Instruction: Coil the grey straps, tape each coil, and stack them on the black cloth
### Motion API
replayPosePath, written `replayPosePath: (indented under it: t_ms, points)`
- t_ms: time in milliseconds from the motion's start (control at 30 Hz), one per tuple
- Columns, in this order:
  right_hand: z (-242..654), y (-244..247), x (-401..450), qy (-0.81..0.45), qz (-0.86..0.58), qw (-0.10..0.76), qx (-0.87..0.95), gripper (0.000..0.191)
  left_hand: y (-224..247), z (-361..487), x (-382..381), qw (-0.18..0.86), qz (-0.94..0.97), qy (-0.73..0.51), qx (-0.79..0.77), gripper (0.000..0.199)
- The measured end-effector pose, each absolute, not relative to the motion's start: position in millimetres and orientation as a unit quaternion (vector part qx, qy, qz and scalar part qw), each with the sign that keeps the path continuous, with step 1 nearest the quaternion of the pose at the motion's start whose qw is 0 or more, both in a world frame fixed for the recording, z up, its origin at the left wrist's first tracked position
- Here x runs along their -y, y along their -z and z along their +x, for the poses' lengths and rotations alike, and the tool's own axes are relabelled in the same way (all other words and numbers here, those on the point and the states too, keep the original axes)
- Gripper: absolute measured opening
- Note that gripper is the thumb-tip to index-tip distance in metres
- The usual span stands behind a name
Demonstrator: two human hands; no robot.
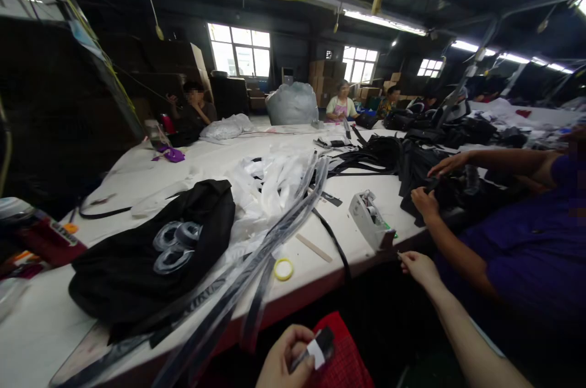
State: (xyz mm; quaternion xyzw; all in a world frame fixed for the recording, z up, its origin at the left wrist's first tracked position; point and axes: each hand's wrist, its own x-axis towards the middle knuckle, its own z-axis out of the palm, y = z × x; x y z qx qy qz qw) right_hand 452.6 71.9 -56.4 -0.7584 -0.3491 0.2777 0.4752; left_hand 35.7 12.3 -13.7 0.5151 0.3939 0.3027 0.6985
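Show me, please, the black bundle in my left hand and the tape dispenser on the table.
Black bundle [315, 352]: head view, on its white band.
Tape dispenser [363, 221]: head view, on its pale side.

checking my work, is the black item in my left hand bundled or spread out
Bundled: the black item sits compact in the left hand, with a white band across it. Folded or rolled, I cannot tell.

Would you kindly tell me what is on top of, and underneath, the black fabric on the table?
Three clear coils lie on top of the black fabric. Whatever lies underneath its middle is covered and cannot be seen.
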Motion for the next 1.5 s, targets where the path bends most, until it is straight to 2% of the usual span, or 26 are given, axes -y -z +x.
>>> replayPosePath:
  t_ms: [100,200,300,433,700,833,1033,1233,1333,1500]
  points:
    - [414,46,-58,-0.308,-0.733,0.475,0.377,0.036,-6,40,-8,0.622,0.546,-0.350,-0.439,0.041]
    - [348,24,-39,-0.422,-0.622,0.484,0.448,0.045,-17,44,-7,0.560,0.569,-0.371,-0.475,0.034]
    - [279,2,-20,-0.536,-0.518,0.466,0.477,0.041,-14,45,-7,0.526,0.584,-0.383,-0.485,0.033]
    - [222,-11,-1,-0.606,-0.449,0.430,0.496,0.039,-8,40,-3,0.495,0.604,-0.386,-0.491,0.030]
    - [202,0,-6,-0.627,-0.484,0.369,0.486,0.051,-10,31,-2,0.437,0.629,-0.393,-0.510,0.028]
    - [201,3,-7,-0.640,-0.482,0.344,0.489,0.055,-7,29,-4,0.447,0.625,-0.392,-0.505,0.025]
    - [199,7,-1,-0.693,-0.410,0.299,0.512,0.049,-7,27,-5,0.408,0.600,-0.407,-0.554,0.031]
    - [186,17,-1,-0.610,-0.450,0.348,0.552,0.040,-12,24,5,0.307,0.655,-0.425,-0.545,0.020]
    - [177,22,-7,-0.551,-0.491,0.359,0.572,0.034,-12,27,11,0.290,0.674,-0.418,-0.536,0.016]
    - [175,28,-21,-0.523,-0.483,0.351,0.608,0.033,-14,17,1,0.297,0.651,-0.404,-0.570,0.033]
